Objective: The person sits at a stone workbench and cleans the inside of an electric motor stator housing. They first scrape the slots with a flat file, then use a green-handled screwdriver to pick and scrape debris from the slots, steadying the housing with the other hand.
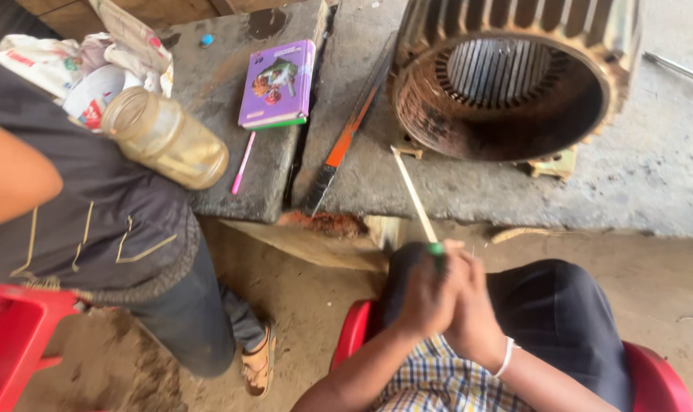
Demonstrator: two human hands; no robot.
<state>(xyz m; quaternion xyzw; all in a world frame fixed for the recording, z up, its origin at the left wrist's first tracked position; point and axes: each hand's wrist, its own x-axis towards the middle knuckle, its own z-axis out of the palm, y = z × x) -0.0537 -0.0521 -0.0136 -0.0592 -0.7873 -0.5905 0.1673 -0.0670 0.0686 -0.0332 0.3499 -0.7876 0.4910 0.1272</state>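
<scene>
On the concrete slab [652, 175] ahead of me lies the biggest thing in view, a rusted, finned motor housing [514, 72] tipped on its side so its open bore faces my seat, which I judge leaves the inner slots within easy reach; to my left a second person [95, 221] in a dark jacket stands close against the slab, one sandalled foot on the dirt; a cloudy glass jar [165, 137] lies on its side at the slab's edge just beside that jacket; a purple book [278, 84] rests flat further in, a pink pen [243, 162] just below it and a long orange-and-black tool [346, 137] along the crack between the slabs; I sit on a red chair [655, 381]; my left hand [427, 294] and right hand [472, 313] are pressed together over my knees, fingers curled shut around the green-tipped lower end of a thin pale stick [415, 194], whose far end angles up to just below the housing's rim; whether it touches, I cannot tell.
</scene>
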